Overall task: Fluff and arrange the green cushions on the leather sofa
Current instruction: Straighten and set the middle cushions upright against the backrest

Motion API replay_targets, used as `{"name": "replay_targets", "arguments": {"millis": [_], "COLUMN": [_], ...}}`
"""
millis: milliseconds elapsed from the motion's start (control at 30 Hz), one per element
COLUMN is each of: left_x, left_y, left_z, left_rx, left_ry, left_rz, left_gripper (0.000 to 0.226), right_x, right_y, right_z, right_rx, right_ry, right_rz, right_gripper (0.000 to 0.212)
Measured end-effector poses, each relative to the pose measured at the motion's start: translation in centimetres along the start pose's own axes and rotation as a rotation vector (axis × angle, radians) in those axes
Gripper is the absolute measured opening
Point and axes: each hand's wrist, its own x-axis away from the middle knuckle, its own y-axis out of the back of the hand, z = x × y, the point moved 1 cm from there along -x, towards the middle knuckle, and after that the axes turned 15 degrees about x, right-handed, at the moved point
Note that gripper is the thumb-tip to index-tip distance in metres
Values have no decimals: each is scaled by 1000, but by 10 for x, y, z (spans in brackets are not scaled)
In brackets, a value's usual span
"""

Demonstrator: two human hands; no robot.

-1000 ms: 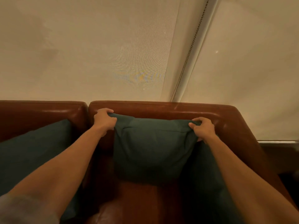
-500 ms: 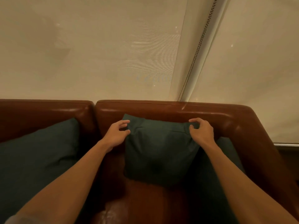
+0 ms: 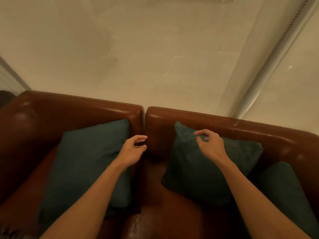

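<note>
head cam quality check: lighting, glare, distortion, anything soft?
Head view: dim, warm amber light; green cushions read near-black with little texture. Specular glare streaks along the leather sofa backrest. Wide-angle bending tilts the blind chain and stretches the forearms. Left hand and right hand slightly soft.

2 bare forearms, no sleeves, watch or rings showing; the left hand [image 3: 132, 151] and right hand [image 3: 211, 146] are slim with long fingers [image 3: 201, 133].

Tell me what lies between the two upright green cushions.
In the head view, between the left cushion and middle cushion: the left hand, open, over the seam in the sofa back.
</note>
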Motion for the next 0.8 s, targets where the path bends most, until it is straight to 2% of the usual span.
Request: {"name": "replay_targets", "arguments": {"millis": [200,433,633,800], "left_x": [25,41,51,50], "left_y": [98,215,282,279], "left_z": [20,61,107,119], "left_rx": [-54,-166,-333,-565], "left_ry": [-23,-45,-138,-103], "left_rz": [-62,-7,25,266], "left_gripper": [33,34,43,66], "right_x": [28,78,119,137], "right_y": [-60,-172,-267,-294], "right_z": [74,138,166,159], "right_rx": [-47,18,93,52], "right_ry": [75,10,-146,-427], "right_rz": [141,251,387,411], "right_gripper": [18,15,57,69]}}
